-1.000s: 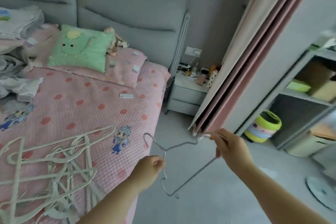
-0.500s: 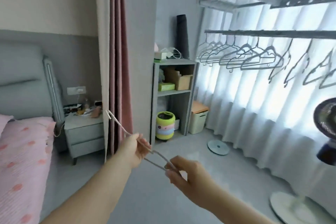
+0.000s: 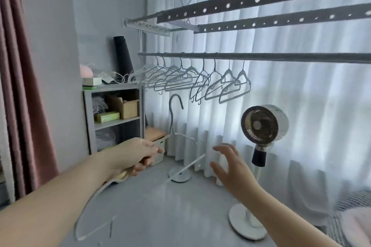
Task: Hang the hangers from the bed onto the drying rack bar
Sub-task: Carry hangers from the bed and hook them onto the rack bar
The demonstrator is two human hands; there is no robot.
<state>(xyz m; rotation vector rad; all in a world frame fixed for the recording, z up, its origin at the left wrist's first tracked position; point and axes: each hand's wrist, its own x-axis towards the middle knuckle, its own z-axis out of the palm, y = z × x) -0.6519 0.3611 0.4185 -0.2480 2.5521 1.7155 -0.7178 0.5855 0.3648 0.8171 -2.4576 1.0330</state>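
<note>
The left hand [image 3: 132, 155] is closed around a thin grey wire hanger [image 3: 174, 118], gripping it near the shoulder so the hook stands upright and points toward the drying rack bar [image 3: 251, 56]. That grip looks chosen to keep the hook free for slipping over the bar. The hanger sits well below the bar, under the left end of the row of hung hangers [image 3: 192, 82]. The right hand [image 3: 230, 164] is open, fingers spread, touching nothing, below the bar and beside the pedestal fan [image 3: 264, 124]; it seems ready to steady the frame. The bar is a slim dark rod, the hung hangers grey and angular with notched shoulders. 2 perforated flat rails [image 3: 261, 0] run above the bar.
</note>
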